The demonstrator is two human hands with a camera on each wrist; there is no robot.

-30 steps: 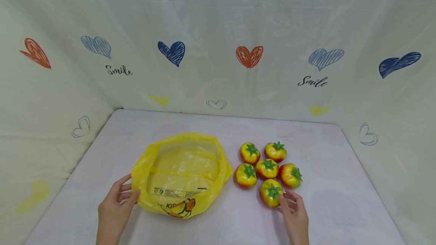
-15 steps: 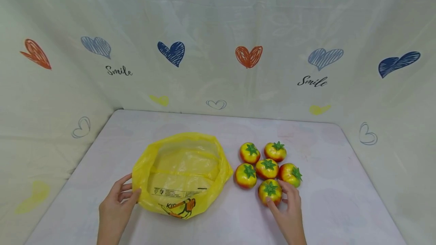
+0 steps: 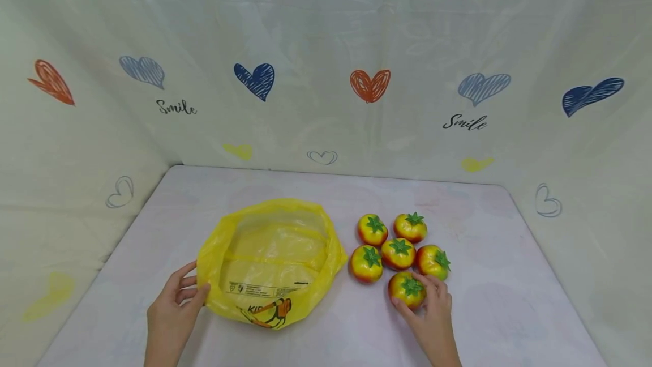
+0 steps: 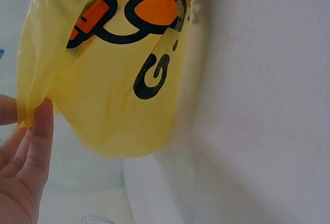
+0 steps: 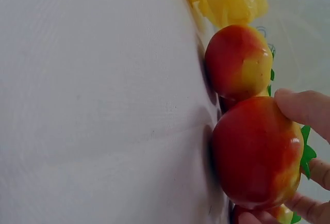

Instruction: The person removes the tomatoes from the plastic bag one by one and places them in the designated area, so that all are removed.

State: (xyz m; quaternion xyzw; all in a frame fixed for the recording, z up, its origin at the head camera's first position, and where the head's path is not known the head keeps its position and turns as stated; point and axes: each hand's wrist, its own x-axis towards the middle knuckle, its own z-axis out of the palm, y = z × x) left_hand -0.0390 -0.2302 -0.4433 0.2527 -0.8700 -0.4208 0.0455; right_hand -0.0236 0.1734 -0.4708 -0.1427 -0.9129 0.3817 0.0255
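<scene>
A yellow plastic bag [image 3: 333, 254] with a black and orange print lies on the table, its mouth wide and facing up. My left hand [image 3: 172, 311] pinches the bag's left rim between thumb and fingers; in the left wrist view, the rim sits between the fingertips of that hand [image 4: 26, 157]. Right of the bag, my right hand [image 3: 432, 313] grips the nearest red-and-yellow toy tomato [image 3: 399, 287], thumb on its near side and fingers on its far right side. In the right wrist view, this tomato [image 5: 255, 154] appears close to the table surface.
Several more toy tomatoes with green star-shaped tops, among them a middle one [image 3: 399, 254], sit clustered just beyond the right hand. The white table [image 3: 489, 276] meets a pale curtain [image 3: 305, 27] printed with hearts at the back and sides.
My right hand has come round the nearest toy tomato from its right side and taken hold of it. That tomato has shifted slightly away from the cluster. The left hand stays on the bag.
</scene>
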